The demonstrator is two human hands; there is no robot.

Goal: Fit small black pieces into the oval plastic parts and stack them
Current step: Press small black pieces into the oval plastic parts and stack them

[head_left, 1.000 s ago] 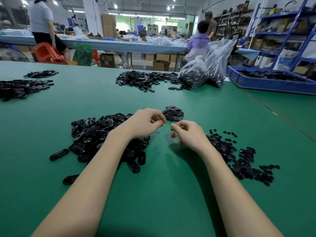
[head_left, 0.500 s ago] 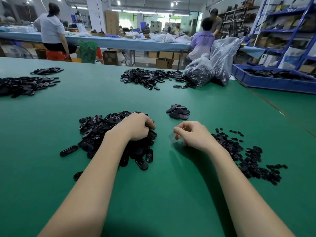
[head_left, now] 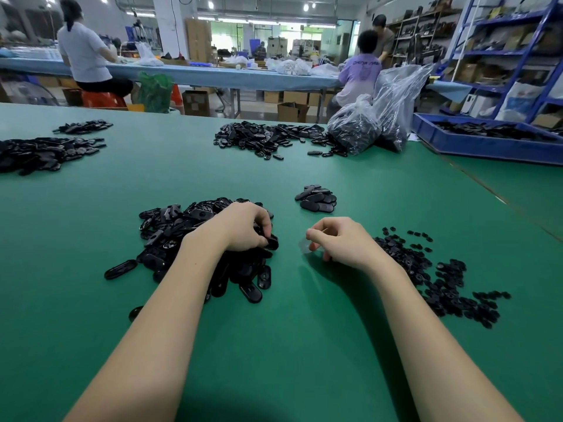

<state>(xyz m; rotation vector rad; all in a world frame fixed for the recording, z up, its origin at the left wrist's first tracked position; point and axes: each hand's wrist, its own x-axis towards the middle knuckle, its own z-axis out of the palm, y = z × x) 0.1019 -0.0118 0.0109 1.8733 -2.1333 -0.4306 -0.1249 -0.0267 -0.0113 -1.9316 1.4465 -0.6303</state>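
Note:
A heap of black oval plastic parts (head_left: 182,226) lies on the green table (head_left: 304,315), left of centre. My left hand (head_left: 243,226) rests on the heap's right side, fingers curled down, gripping one oval part (head_left: 272,242) at the heap's edge. My right hand (head_left: 341,242) sits just to the right, fingers curled, thumb and forefinger pinching a small pale translucent scrap (head_left: 304,247). Small black pieces (head_left: 438,278) are scattered right of that wrist. A short stack of oval parts (head_left: 316,199) sits beyond both hands.
More black piles lie far centre (head_left: 268,138) and far left (head_left: 39,153). Two clear plastic bags of parts (head_left: 356,129) stand at the far right beside a blue tray (head_left: 487,144). People work at a long bench beyond the table.
My left hand left the spot near the stack and dropped onto the oval heap, closing on a part. My right hand stayed in place, still pinched.

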